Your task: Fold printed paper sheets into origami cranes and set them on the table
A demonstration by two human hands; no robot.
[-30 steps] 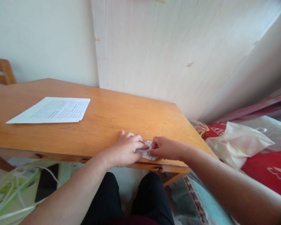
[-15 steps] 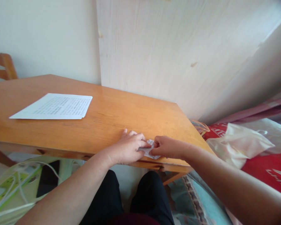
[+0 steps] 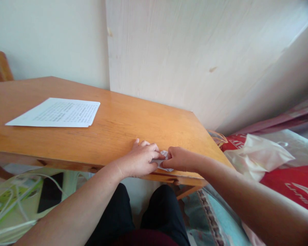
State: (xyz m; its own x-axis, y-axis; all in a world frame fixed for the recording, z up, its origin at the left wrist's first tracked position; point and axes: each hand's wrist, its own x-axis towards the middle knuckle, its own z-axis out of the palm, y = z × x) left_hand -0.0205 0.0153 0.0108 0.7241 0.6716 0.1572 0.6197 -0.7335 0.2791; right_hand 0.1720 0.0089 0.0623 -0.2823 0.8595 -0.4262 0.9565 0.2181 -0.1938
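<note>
Together, the left hand and right hand pinch a small folded printed white paper between them. It lies pressed flat at the near edge of the orange wooden table, likely to crease it.

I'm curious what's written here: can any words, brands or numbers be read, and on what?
None can be read.
The printed sheet on the table: rows of fine print, too small.
The small folded paper pinched between left hand and right hand: print too small.
The red bag: white marking, blurred and cut off.
</note>
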